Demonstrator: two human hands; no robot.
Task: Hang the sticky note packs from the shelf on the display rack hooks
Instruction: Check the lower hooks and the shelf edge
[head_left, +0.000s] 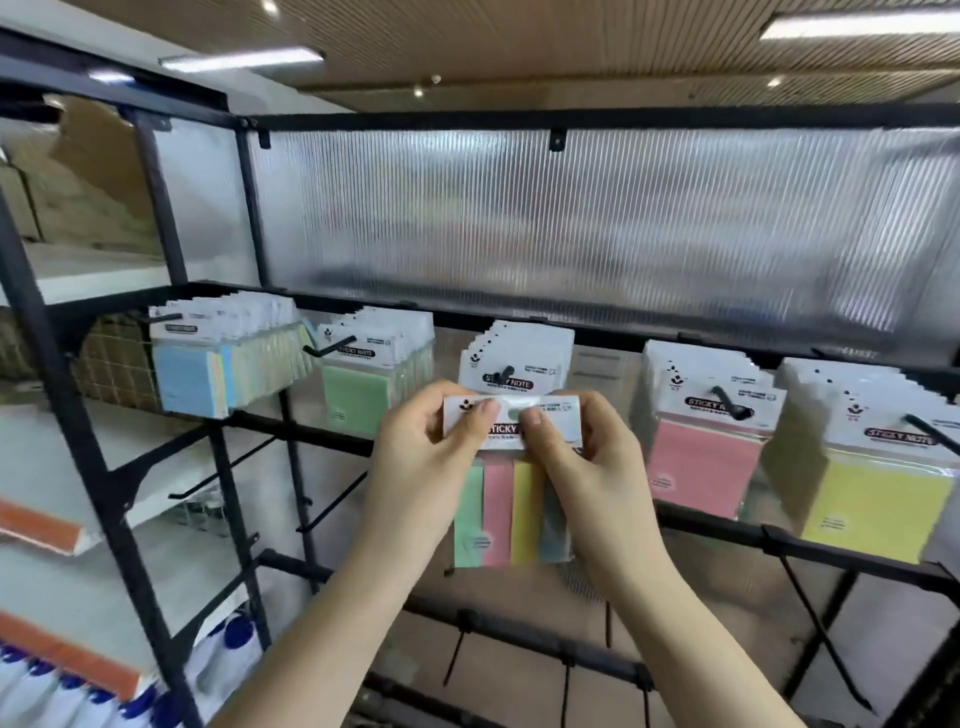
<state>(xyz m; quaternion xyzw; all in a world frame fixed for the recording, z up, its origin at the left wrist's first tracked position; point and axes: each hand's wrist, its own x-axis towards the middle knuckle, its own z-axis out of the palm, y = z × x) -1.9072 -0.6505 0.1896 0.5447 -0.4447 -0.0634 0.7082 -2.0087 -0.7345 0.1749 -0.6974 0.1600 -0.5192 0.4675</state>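
A sticky note pack (511, 512) with green, pink, yellow and blue strips hangs upright between my hands, in front of the rack's middle. My left hand (431, 447) pinches the left side of its white header card, thumb on the front. My right hand (582, 447) pinches the right side the same way. Just above the header, a black hook (503, 375) sticks out through a stack of hung packs (519, 358). The header's hang hole sits slightly below the hook tip.
Other hooks along the same black bar carry blue packs (192, 374), green packs (358, 395), pink packs (701, 457) and yellow packs (872, 493). Bare hooks (228, 467) jut out on lower bars. White shelves (62, 452) with bottles stand at the left.
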